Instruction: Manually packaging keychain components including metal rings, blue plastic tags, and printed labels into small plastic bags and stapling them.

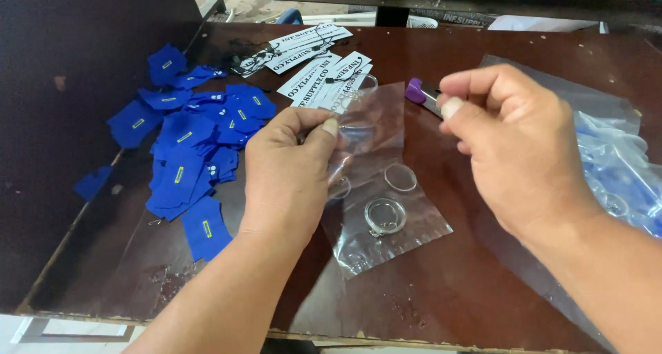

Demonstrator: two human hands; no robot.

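1. My left hand pinches the top edge of a small clear bag, thumb over fingers, holding it up off the table.
2. Clear rings sit inside the bag, low down.
3. My right hand hovers just beside the bag, thumb and forefinger nearly closed; whether they grip anything, I cannot tell.
4. Step in hand, I judge: filling or closing the bag. Next calls for a steady mouth.
5. Beyond: blue cloth labels left, white paper tags behind, a purple lighter, a larger plastic bag right.

Royal-blue fabric pieces with yellow marks, clear plastic bag, purple lighter, dark-brown table
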